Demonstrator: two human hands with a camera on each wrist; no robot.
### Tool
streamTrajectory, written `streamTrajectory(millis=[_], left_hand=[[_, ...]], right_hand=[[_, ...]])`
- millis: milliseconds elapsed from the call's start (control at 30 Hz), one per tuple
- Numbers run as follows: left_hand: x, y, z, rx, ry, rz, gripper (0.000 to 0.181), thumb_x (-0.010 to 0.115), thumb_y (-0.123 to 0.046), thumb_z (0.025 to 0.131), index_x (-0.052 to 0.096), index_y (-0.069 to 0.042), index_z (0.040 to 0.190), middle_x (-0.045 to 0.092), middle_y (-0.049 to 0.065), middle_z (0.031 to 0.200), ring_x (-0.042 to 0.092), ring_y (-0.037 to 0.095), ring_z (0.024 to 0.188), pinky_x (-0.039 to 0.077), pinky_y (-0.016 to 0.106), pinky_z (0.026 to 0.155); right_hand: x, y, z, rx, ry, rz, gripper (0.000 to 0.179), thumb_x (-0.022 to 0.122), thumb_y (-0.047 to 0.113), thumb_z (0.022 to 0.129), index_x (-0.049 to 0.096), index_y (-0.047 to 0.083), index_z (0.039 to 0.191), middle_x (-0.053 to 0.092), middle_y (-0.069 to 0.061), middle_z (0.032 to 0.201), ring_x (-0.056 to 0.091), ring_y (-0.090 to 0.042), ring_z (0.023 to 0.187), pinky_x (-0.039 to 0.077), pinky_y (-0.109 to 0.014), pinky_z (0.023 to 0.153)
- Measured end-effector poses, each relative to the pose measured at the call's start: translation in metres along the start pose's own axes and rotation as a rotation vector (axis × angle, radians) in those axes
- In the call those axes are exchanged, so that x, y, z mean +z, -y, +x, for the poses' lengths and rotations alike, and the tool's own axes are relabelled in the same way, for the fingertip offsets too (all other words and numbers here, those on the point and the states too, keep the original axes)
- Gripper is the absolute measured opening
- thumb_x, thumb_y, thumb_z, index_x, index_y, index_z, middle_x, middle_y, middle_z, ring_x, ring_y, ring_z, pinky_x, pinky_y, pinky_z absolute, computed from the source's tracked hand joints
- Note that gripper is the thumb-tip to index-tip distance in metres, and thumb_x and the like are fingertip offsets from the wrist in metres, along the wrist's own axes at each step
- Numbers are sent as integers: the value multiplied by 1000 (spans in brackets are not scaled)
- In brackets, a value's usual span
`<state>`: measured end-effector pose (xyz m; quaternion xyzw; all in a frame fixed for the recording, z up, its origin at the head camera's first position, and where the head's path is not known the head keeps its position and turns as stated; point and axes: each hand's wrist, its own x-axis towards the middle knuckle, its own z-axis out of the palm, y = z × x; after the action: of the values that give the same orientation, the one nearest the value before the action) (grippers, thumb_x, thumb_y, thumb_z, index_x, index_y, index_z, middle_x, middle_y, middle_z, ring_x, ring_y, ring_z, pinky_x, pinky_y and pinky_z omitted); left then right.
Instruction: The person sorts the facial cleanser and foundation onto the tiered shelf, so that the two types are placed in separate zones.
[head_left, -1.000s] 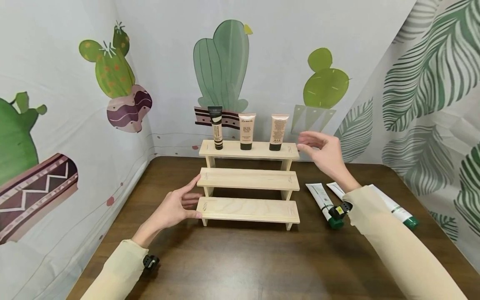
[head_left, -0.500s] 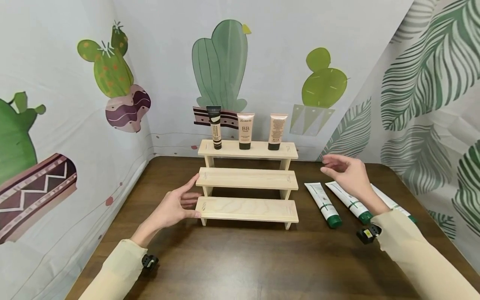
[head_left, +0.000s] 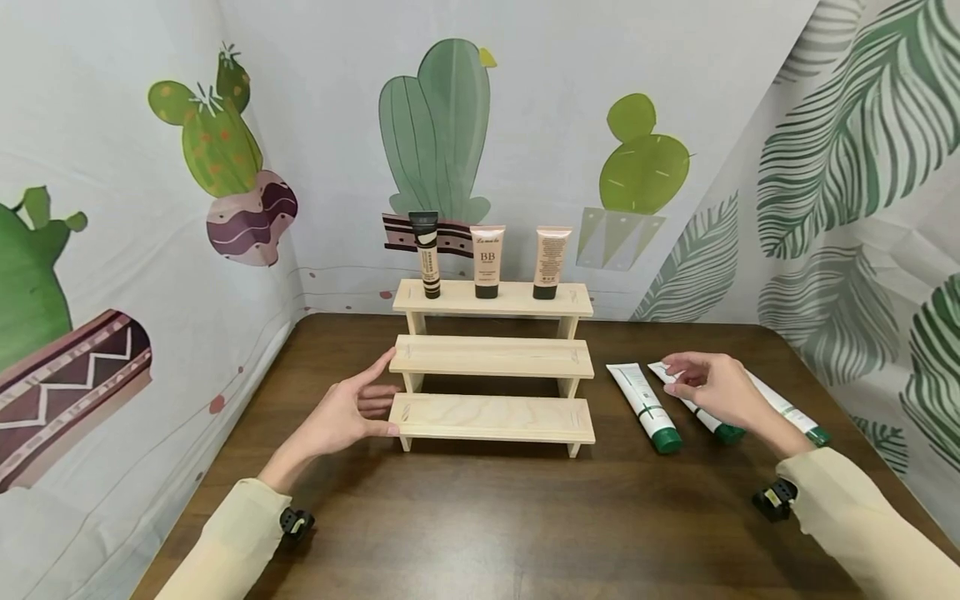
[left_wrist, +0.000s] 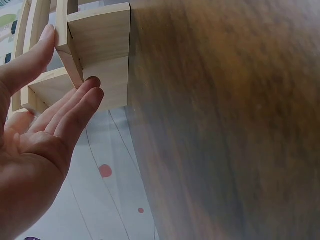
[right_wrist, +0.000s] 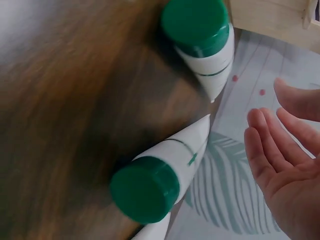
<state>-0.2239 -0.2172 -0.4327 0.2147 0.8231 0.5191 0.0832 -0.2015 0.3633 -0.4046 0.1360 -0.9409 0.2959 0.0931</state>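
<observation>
My left hand (head_left: 341, 417) rests against the left end of a three-step wooden display stand (head_left: 491, 354). Its thumb touches the bottom step and a finger reaches the middle step; in the left wrist view the fingers (left_wrist: 75, 112) lie nearly straight beside the wood. My right hand (head_left: 712, 392) hovers over the middle one of 3 white tubes with green caps, holding nothing, fingers loosely bent. That middle tube (head_left: 708, 422) is partly hidden by the hand; in the right wrist view it (right_wrist: 172, 160) lies apart from the fingers. The left tube (head_left: 645, 408) and right tube (head_left: 791, 410) lie either side.
On the top step stand a black-capped striped tube (head_left: 428, 258), a beige BB cream tube (head_left: 487, 262) and another beige tube (head_left: 552, 262) with its text side forward. A brown wooden table (head_left: 465, 525) carries everything, backed by a cactus-print cloth (head_left: 330, 167).
My right hand has moved from beside the top step, right and down to above the middle white tube. My left hand stays at the stand's left end.
</observation>
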Motion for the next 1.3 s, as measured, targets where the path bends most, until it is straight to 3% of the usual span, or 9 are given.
streamTrajectory(millis=[233, 433, 700, 1300], left_hand=[[0, 2, -1, 20, 2, -1, 119, 93, 1, 77, 24, -24, 170, 61, 37, 134, 68, 42, 117, 58, 49, 98], [0, -1, 0, 14, -4, 9, 120, 94, 2, 76, 24, -24, 170, 62, 35, 134, 69, 41, 117, 58, 49, 98], [1, -3, -1, 4, -5, 5, 119, 93, 3, 76, 25, -23, 170, 61, 37, 134, 68, 43, 117, 58, 52, 99], [2, -2, 1, -29, -18, 28, 122, 95, 1, 74, 26, -32, 169, 64, 30, 134, 70, 36, 116, 60, 43, 97]], right_hand=[[3, -10, -8, -7, 85, -2, 35, 85, 9, 89, 74, -4, 120, 76, -10, 101, 71, -19, 84, 59, -27, 68], [9, -16, -7, -15, 130, -5, 39, 87, 10, 88, 73, -5, 121, 77, -8, 101, 72, -24, 88, 60, -33, 72], [11, -17, -3, 3, 189, 48, 46, 85, 13, 91, 69, -10, 127, 76, -11, 105, 71, -28, 92, 58, -29, 72], [17, -10, 5, 48, 287, 17, 39, 85, 18, 91, 72, -6, 119, 75, -9, 102, 68, -19, 85, 57, -31, 70]])
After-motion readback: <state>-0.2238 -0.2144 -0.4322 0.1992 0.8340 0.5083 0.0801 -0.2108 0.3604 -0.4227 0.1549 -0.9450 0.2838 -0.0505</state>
